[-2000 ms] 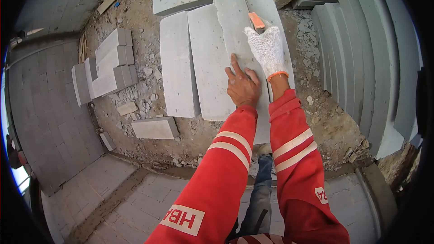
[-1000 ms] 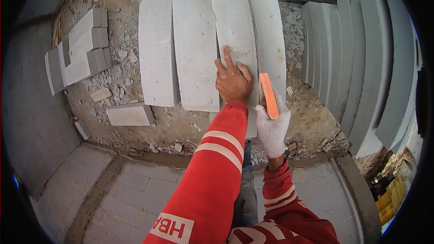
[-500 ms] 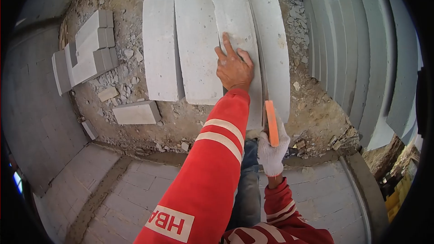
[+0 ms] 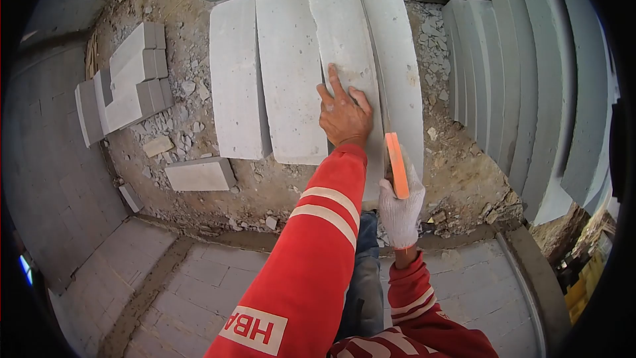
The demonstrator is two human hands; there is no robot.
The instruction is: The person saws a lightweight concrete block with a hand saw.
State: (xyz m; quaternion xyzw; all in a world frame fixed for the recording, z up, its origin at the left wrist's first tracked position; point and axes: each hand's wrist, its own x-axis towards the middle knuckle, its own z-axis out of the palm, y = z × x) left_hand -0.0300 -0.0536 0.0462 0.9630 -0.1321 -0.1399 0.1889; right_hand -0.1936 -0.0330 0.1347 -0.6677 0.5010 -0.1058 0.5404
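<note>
My left hand, bare, lies with fingers spread on a long pale concrete block. My right hand, in a white knitted glove, is wrapped round the orange handle of a hand saw near the block's front end. Its thin blade runs forward along the narrow gap between that block and another long block on the right. How deep the blade sits is hidden. Two more pale blocks lie side by side to the left of my left hand.
Grey blocks stand in a row on the right. Cut pieces and a small block lie on rubble-strewn ground at left. A low block wall with a mortar-lined edge is close in front of my body.
My right hand has pushed the saw forward along the gap, away from my body. My left hand stays on the same block. The view has shifted slightly.
</note>
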